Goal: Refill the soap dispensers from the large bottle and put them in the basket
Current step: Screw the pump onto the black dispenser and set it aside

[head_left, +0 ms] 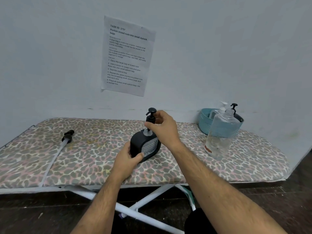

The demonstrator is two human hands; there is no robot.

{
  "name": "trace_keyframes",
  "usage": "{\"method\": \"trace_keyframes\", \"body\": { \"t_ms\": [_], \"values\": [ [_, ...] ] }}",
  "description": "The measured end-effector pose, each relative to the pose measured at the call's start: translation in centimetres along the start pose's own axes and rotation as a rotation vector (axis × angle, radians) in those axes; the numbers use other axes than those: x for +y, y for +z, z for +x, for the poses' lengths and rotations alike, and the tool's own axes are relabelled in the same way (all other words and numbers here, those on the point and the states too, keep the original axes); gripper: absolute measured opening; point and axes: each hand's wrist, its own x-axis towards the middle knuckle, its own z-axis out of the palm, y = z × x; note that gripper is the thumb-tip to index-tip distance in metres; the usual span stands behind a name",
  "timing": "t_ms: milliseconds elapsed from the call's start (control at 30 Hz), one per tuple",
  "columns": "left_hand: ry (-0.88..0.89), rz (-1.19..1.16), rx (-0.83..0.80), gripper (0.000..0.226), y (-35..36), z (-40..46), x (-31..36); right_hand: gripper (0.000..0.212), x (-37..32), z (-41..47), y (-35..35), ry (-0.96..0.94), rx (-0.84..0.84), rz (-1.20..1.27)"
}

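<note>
The left hand (127, 157) grips the lower near side of a black soap dispenser (145, 146), fingers and thumb curled round its body, holding it upright on the table (94, 159). The right hand (166, 128) comes in from above and right, its fingertips pinching the collar of the black pump head (150, 117), which sits just over the dispenser's clear threaded neck; the neck shows below the collar, so the pump is not seated down flush. The dispenser has a dark shell with a ribbed translucent window on the side facing the camera. Both forearms reach in from the bottom edge, bare. To the right, near but apart from the hands, stands the large bottle (222, 135), clear, uncapped, its threaded mouth open at the top and an orange label low on its side. Just behind it, against the wall, sits a teal basket (205, 123) holding two dispensers: one with a white pump (222, 106) and one with a black pump (234, 107). Well to the left on the table lies a loose black pump (67, 136) on its side, its long pale tube trailing toward the near edge. The table is covered in a leopard-print cloth and stands on white crossed legs over a dark floor. On the pale wall above hangs a printed sheet of paper (127, 55).
</note>
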Motion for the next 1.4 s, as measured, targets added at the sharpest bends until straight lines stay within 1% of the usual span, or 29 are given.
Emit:
{"method": "trace_keyframes", "body": {
  "t_ms": [100, 233, 333, 433, 500, 633, 700, 767, 833, 900, 1000, 1100, 1200, 1400],
  "values": [
    [0.0, -0.005, -0.005, 0.047, 0.0, -0.1, 0.1, 0.03, 0.2, 0.4, 0.0, 0.019, -0.032, -0.046],
    [-0.008, -0.006, -0.015, 0.053, -0.1, -0.1, 0.1, 0.031, 0.9, 0.4, 0.2, 0.065, -0.073, -0.07],
    [-0.005, -0.015, -0.022, 0.05, -0.1, -0.1, 0.2, 0.034, 1.5, 0.0, 0.2, 0.069, -0.102, -0.1],
    [-0.003, -0.05, -0.036, 0.051, -0.1, -0.2, 0.4, 0.043, 1.9, -0.1, 0.2, 0.067, -0.102, -0.106],
    [0.004, -0.068, -0.067, 0.053, -0.3, -0.1, 0.6, 0.042, 2.1, -0.1, 0.2, 0.064, -0.083, -0.127],
    [-0.019, -0.072, -0.151, 0.069, -0.8, 0.0, 1.1, 0.032, 1.5, -0.4, 0.3, 0.03, -0.048, -0.272],
    [-0.039, -0.083, -0.184, 0.069, -1.1, 0.3, 1.4, 0.031, 0.9, -0.5, 0.3, -0.001, -0.04, -0.375],
    [-0.057, -0.082, -0.202, 0.068, -1.5, 0.8, 1.5, 0.032, 0.6, -0.5, 0.3, -0.008, -0.056, -0.427],
    [-0.054, -0.08, -0.211, 0.062, -1.5, 0.9, 2.2, 0.035, 0.6, -0.2, 0.0, 0.033, -0.101, -0.389],
    [-0.044, -0.115, -0.184, 0.061, -1.2, 0.7, 3.0, 0.034, 0.9, 0.4, -0.4, 0.085, -0.144, -0.302],
    [-0.01, -0.16, -0.045, 0.072, -0.6, 1.0, 4.0, 0.038, 1.1, 1.0, -1.1, 0.137, -0.23, -0.072],
    [0.025, -0.142, 0.044, 0.063, 0.0, 1.9, 4.5, 0.036, 1.2, 1.1, -1.4, 0.124, -0.319, 0.12],
    [0.035, -0.107, 0.052, 0.053, 0.4, 2.2, 4.3, 0.028, 1.6, 1.0, -1.4, 0.09, -0.343, 0.152],
    [0.046, -0.168, 0.053, 0.041, 0.5, 2.1, 3.9, 0.019, 2.0, 1.2, -1.4, 0.091, -0.317, 0.098]
  ]
}}
